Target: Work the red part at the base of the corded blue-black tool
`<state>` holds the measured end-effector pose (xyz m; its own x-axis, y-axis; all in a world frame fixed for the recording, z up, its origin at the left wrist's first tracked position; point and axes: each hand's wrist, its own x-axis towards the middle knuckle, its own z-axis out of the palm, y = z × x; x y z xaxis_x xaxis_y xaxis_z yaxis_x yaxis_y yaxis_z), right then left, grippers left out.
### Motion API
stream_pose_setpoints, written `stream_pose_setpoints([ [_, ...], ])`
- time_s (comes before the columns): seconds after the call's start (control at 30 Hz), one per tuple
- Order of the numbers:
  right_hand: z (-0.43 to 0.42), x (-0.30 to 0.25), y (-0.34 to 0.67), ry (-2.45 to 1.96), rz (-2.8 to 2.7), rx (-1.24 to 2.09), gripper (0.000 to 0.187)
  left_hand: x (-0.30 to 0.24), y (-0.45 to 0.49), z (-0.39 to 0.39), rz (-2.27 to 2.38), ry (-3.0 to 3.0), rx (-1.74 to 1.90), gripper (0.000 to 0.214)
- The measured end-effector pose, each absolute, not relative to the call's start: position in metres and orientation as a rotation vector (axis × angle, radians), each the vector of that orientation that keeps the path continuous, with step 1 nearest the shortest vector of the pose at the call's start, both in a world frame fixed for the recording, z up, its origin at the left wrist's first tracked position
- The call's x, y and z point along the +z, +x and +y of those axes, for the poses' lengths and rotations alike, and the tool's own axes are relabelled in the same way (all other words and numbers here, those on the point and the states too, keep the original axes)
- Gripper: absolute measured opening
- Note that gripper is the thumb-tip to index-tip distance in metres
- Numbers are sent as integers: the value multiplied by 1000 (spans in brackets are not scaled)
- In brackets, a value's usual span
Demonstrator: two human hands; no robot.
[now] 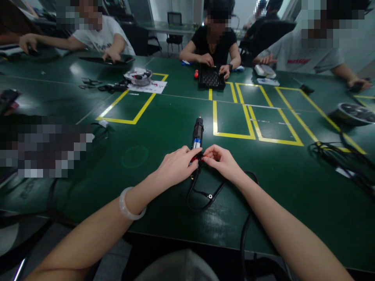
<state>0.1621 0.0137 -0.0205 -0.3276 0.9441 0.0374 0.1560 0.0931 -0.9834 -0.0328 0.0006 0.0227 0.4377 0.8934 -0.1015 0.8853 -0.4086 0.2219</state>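
An electric screwdriver [198, 130], black with a blue and silver band, lies on the green table with its thin bit pointing away from me. My left hand [178, 164] is closed on its near end, where a bit of red shows under the fingers. Close by on the right, my right hand [222, 160] pinches a small orange-red piece [205, 158] against that same end; its exact kind is too small to tell. A black cable [190, 205] loops toward me from the screwdriver, and a small metal ring terminal [210, 196] lies by the loop.
Yellow tape rectangles [234, 136] mark the green table [164, 136]. Black cables [331, 152] lie coiled at right, near a round metal bowl [356, 113]. Across the table a person works at a black tray [211, 78]. A clear dish [139, 77] stands at back left.
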Motion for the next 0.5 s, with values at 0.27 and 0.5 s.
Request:
stream_pose_setpoints([
  [0.27, 13, -18, 162, -1129, -1636, 1282, 18, 24, -32, 0, 1566, 2451, 43, 46],
  [0.5, 12, -18, 163, -1143, -1656, 1258, 18, 24, -31, 0, 1572, 2458, 39, 46],
])
